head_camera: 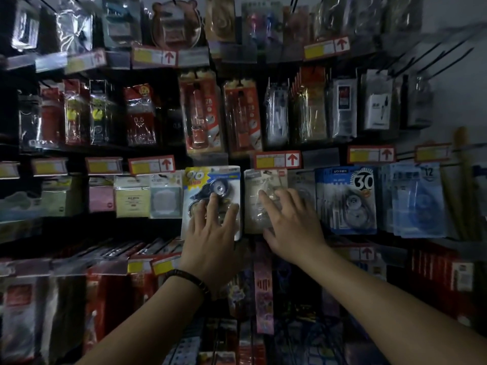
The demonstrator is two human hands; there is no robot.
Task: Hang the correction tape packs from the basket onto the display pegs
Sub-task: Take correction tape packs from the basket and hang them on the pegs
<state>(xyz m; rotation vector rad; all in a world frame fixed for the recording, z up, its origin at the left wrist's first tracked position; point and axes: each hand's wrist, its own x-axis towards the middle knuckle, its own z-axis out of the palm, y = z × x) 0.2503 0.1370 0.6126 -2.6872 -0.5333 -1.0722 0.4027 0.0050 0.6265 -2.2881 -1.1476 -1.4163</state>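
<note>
A blue and yellow correction tape pack point(200, 185) marked "90" hangs in the middle row of the display wall. My left hand point(210, 230) lies flat on its lower half, fingers spread over the blister. Beside it on the right hangs a pale grey correction tape pack point(255, 180); my right hand point(290, 222) presses on it with fingers apart. Neither hand grips a pack. A dark bead bracelet point(189, 279) circles my left wrist. The pegs behind both packs are hidden. No basket is in view.
A blue pack marked "30" point(345, 198) and light blue packs marked "12" point(416, 201) hang to the right. Sticky notes point(131, 196) hang to the left. Red price tags with arrows point(276, 159) run above the row. Bare black pegs point(432, 59) jut out upper right.
</note>
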